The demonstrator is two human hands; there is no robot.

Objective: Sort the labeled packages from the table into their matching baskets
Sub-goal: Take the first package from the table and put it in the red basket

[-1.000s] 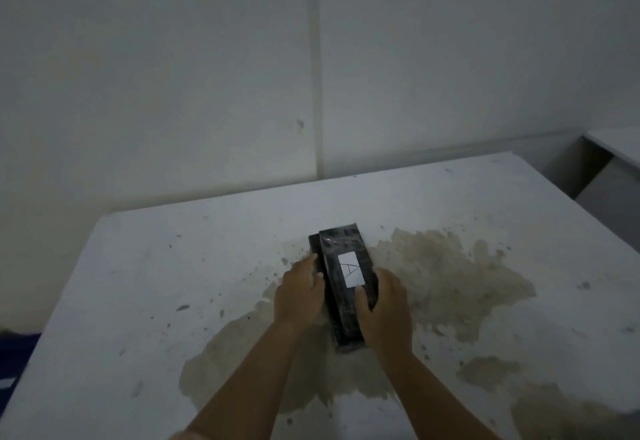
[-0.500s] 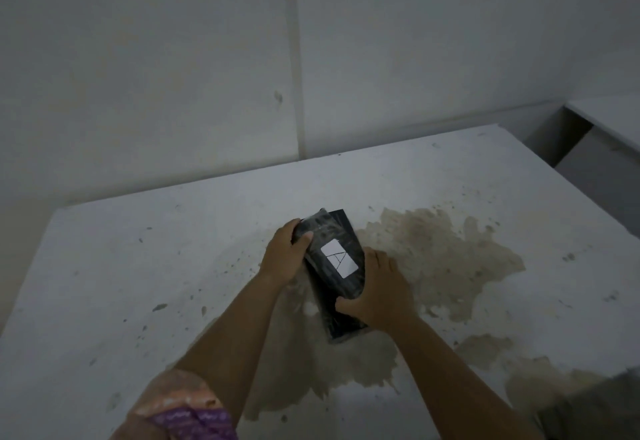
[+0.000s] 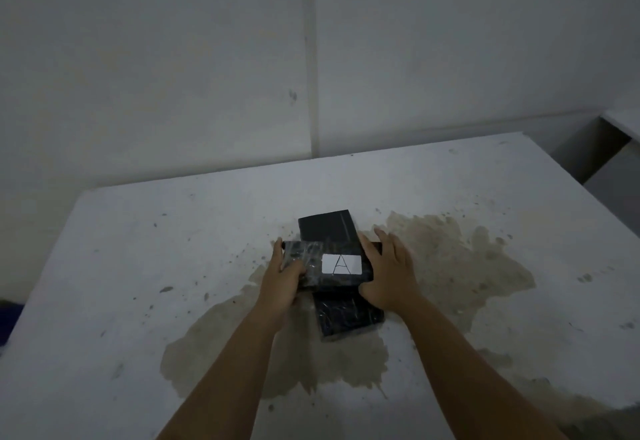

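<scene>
A black plastic-wrapped package (image 3: 315, 266) with a white label marked "A" (image 3: 341, 264) lies crosswise between my two hands. My left hand (image 3: 282, 278) grips its left end and my right hand (image 3: 389, 275) grips its right end. Under it, a second black package (image 3: 341, 316) lies lengthwise on the white table (image 3: 138, 266), showing beyond the top one at the far end and the near end. No basket is in view.
A large brown stain (image 3: 450, 259) spreads over the table around and to the right of the packages. A white wall stands behind the table. Another white surface (image 3: 623, 121) sits at the far right, and something blue (image 3: 7, 318) shows at the left edge.
The top package with the "A" label has been turned from lengthwise to crosswise and lifted off the lower package, which now shows beneath it. Both hands shifted to its ends.
</scene>
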